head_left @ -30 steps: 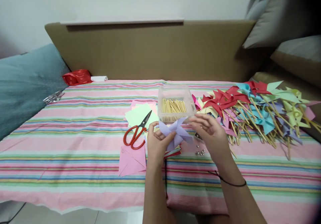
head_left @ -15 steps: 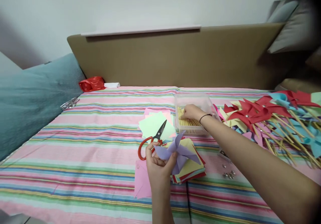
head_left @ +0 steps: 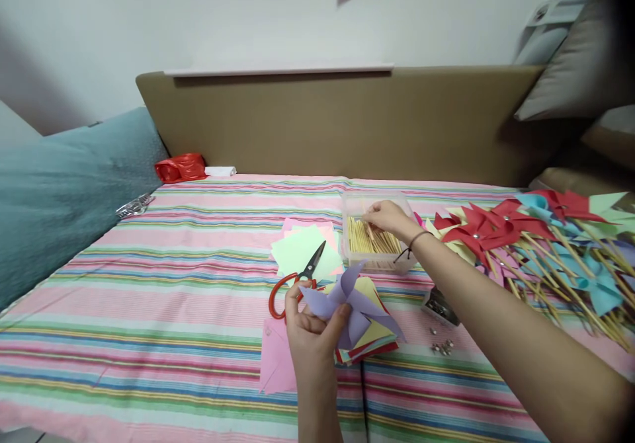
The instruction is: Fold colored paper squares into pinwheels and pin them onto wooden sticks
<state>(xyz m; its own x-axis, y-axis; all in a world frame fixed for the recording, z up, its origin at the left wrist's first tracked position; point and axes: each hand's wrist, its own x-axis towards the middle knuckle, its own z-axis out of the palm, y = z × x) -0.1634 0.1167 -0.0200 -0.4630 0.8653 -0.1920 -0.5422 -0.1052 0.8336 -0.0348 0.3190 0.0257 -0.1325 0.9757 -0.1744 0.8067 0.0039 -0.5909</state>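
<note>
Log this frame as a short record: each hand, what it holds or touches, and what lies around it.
left hand: holds a purple pinwheel above the paper stack
right hand: inside the clear box, fingertips at the sticks; grip unclear
scissors: red-handled, lying on green sheets, left of the box
finished pinwheels: piled on the right, on sticks
pins: loose on the striped cloth, by the right forearm
</note>
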